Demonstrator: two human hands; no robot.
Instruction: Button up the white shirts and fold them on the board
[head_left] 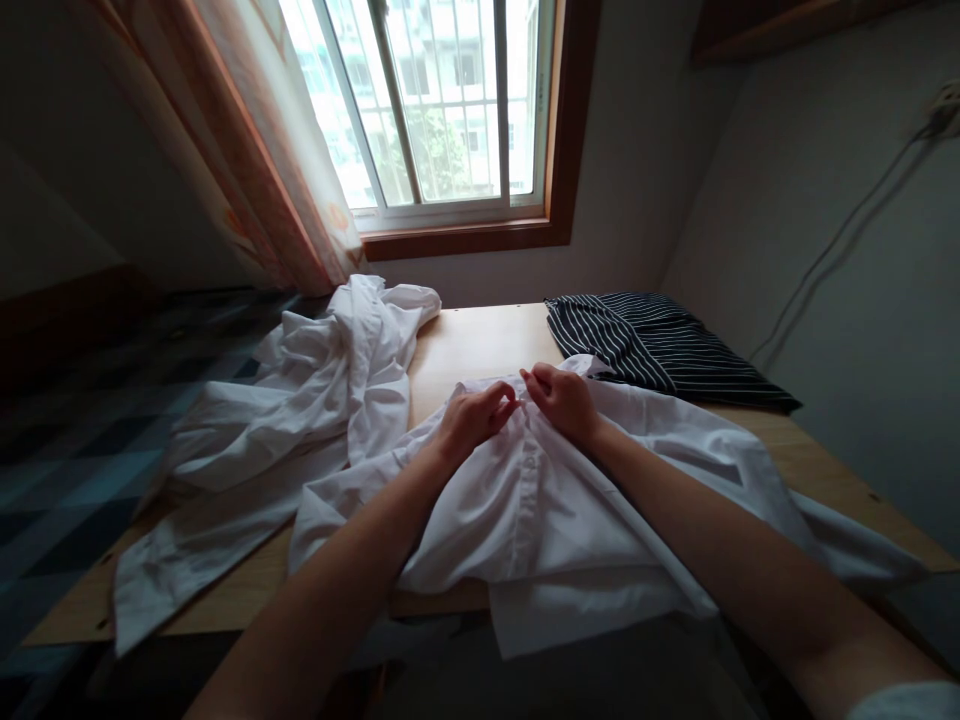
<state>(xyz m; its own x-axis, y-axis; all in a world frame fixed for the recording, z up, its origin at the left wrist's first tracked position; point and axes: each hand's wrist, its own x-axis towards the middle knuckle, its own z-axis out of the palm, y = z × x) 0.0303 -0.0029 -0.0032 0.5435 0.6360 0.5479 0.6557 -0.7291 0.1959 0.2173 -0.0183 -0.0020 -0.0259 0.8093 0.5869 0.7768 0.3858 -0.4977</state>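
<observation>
A white shirt [480, 530] lies spread over the wooden board in front of me, its button placket running down the middle and its lower edge hanging over the near side. At the collar end, my left hand [478, 415] pinches the cloth beside the placket, thumb and finger together. My right hand [561, 400] is closed on the shirt just to the right, close by the left one. Part of the collar shows past the right hand. Whether a button sits between the fingers cannot be made out.
Another white garment [360, 370] lies crumpled at the left of the wooden board [480, 335]. A black garment with white stripes [652, 340] is folded at the back right. Beyond are a window [450, 110], a curtain [262, 130] and a cable [840, 235] on the right wall.
</observation>
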